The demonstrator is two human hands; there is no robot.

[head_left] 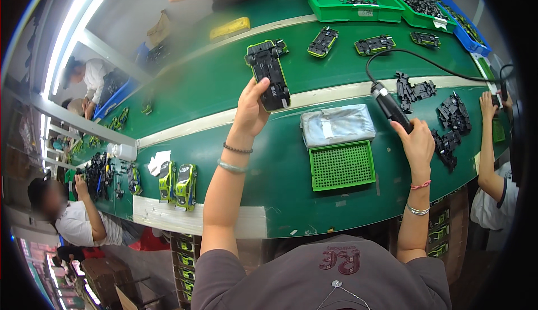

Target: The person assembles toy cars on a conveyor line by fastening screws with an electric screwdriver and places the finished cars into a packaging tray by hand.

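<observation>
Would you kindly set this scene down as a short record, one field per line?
Left hand: holds a toy car, black underside showing
Right hand: holds a corded black tool
Between hands: silvery packet just beyond a green perforated basket
Right of tool: black plastic parts
Far side: three more cars, undersides up
Left side: two green cars, side by side
Surface: green table

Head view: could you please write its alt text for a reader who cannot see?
A left hand holds up a toy car, black underside showing, while the right hand grips a black corded tool above a green worktable. Nearby lie a silver-wrapped block and a green perforated tray, with black plastic parts to the right.
</observation>
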